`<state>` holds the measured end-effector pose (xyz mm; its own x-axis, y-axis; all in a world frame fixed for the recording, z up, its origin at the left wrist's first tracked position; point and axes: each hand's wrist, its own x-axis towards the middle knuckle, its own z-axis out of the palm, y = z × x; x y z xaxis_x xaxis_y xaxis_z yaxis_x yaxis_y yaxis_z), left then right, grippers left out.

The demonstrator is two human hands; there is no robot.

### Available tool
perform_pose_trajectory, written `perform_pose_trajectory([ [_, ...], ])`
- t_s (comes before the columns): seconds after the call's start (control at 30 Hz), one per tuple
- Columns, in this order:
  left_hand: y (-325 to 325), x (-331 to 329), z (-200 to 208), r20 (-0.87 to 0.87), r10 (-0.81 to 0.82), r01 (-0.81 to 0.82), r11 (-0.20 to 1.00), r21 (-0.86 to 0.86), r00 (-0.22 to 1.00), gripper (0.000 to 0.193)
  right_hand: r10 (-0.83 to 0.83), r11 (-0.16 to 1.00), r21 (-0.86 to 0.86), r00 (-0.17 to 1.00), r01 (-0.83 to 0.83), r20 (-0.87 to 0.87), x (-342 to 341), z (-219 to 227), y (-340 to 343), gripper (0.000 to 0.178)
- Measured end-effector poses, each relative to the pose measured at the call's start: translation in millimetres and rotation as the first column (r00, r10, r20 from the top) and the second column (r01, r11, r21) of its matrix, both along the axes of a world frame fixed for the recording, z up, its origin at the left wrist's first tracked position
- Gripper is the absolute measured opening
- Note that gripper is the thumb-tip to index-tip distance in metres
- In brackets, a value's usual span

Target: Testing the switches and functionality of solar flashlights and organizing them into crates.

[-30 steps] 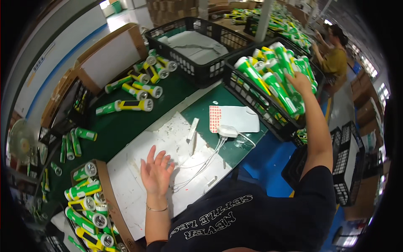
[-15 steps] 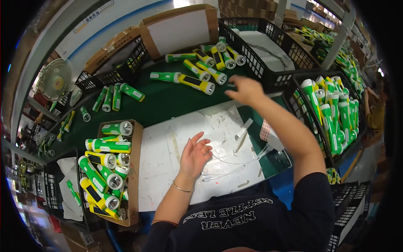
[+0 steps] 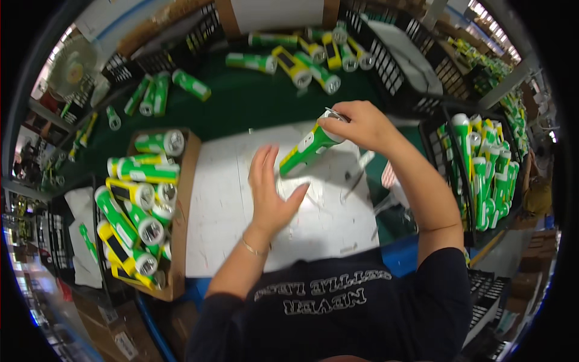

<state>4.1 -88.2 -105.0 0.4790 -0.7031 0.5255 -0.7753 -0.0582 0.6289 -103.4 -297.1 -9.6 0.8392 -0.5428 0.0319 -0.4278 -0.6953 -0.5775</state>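
A green and yellow flashlight (image 3: 309,146) hangs tilted above the white board (image 3: 220,211). My right hand (image 3: 366,125) grips it round its lamp end, and its tail points down to the left. Close to that tail is my left hand (image 3: 269,196), fingers stretched up and thumb spread, holding nothing. Several similar flashlights lie on the green work surface (image 3: 223,120) beyond the board, among them one with a dark panel (image 3: 292,66). Thin white cables on the board are partly hidden and blurred.
To the left stands a cardboard box (image 3: 184,199) full of flashlights. A black crate (image 3: 431,142) of flashlights is at the right, and another black crate (image 3: 386,69) with white sheet material is at the back. A fan (image 3: 66,66) stands at far left.
My right hand has come back from the far flashlights and now holds one over the board. My left hand has moved forward and spread its thumb. The whole view has shifted a little.
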Motion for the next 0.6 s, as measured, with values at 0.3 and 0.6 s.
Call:
perform_pose_trajectory([
  [0.3,4.7,-19.0,-8.8,-0.920,-0.389,0.401,0.836,-0.374,-0.046,0.040,-0.061,0.885,0.466,0.991,-0.002,0.120,-22.2,-34.4,59.6,0.034],
  [0.6,-0.5,-6.6,-16.1,-0.949,-0.224,0.236,0.932,-0.275,-0.221,0.035,-0.133,0.796,0.605,0.979,0.013,0.154,-50.3,-60.8,85.3,0.034],
])
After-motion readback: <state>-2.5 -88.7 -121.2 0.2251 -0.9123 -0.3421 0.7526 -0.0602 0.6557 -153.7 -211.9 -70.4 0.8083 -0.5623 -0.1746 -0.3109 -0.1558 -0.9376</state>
